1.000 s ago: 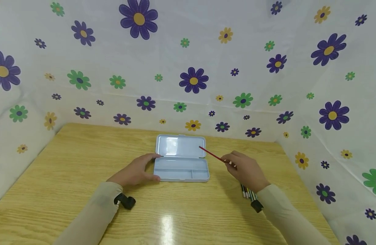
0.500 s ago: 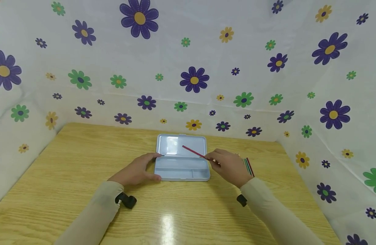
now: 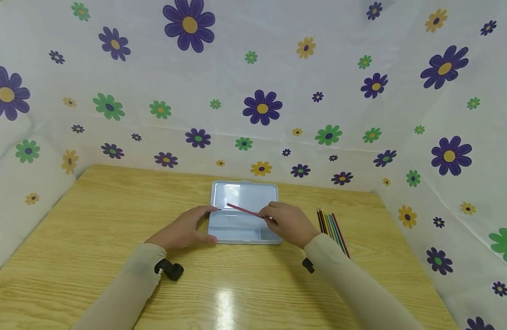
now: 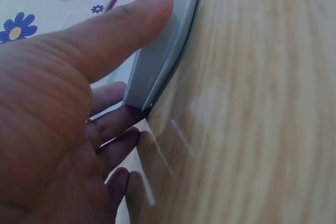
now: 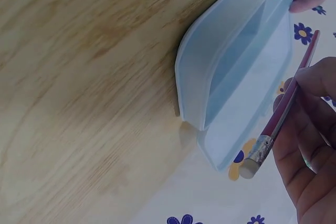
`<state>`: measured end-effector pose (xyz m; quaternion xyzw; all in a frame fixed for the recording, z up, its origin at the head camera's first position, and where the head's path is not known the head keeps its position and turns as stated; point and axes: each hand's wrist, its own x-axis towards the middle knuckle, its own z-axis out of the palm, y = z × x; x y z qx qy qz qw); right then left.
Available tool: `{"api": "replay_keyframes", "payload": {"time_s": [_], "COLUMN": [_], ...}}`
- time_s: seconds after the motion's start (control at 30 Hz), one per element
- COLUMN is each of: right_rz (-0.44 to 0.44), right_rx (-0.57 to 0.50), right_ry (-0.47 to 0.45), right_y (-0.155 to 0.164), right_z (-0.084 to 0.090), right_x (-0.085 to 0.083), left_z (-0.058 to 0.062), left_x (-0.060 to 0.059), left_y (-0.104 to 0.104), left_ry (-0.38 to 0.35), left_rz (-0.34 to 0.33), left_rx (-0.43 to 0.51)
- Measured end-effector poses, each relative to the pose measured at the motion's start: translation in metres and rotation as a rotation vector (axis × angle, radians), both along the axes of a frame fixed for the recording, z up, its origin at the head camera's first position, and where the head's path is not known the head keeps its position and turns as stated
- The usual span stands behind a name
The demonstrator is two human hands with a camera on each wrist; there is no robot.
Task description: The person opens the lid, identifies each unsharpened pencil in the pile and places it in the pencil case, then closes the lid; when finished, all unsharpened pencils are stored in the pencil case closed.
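Observation:
A light blue pencil case (image 3: 233,234) stands with its lid (image 3: 245,196) folded back; its tray is divided into compartments. My left hand (image 3: 187,230) grips the case's left end, thumb at the front corner and index finger near the hinge; the left wrist view shows the thumb (image 4: 142,19) along the case's wall. Over the right part of the tray, my right hand (image 3: 292,222) pinches a red pencil (image 3: 242,209) between thumb and fingers. The pencil points left above the case. Its white eraser (image 5: 249,169) and metal band show in the right wrist view.
Several coloured pencils (image 3: 329,224) lie in a bunch on the wooden table (image 3: 113,206), right of the case and partly behind the right forearm. A white cloth with printed flowers (image 3: 220,78) hangs behind the table and along both sides.
My right hand has moved left with the red pencil, from beside the pencil case to over it, uncovering the bunch of pencils. The left hand has kept its hold on the case.

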<state>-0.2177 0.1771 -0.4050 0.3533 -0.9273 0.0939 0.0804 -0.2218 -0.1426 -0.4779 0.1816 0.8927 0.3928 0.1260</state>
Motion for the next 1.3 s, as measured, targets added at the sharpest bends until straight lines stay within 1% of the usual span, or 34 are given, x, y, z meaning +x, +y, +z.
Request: {"api": "replay_keyframes", "payload": {"time_s": [0.23,0.43,0.63,0.87,1.07,1.3], "right_rz": [0.017,0.019,0.031,0.055,0.066,0.078], "right_rx": [0.084,0.143,0.145,0.158,0.150,0.146], "right_ry": [-0.043,-0.109,-0.163,-0.234,-0.268,-0.283], "right_y": [-0.018,-0.027,-0.031,-0.032,-0.031,-0.030], "right_z": [-0.006,-0.014,-0.016,-0.019,-0.021,-0.021], "right_x": [-0.011,-0.017,-0.022,-0.028,-0.031,-0.034], "left_z": [0.004,0.003,0.003,0.002,0.003,0.004], "left_x": [0.002,0.002,0.001,0.001,0.001,0.001], "left_y": [-0.001,-0.002,-0.001,0.000,0.000,0.001], "left_ry": [0.010,0.013,0.021,0.026,0.028,0.028], "left_rz": [-0.007,-0.008,-0.016,-0.020,-0.020,-0.018], "left_rx": [-0.006,-0.002,0.024,0.011,0.003,0.003]}}
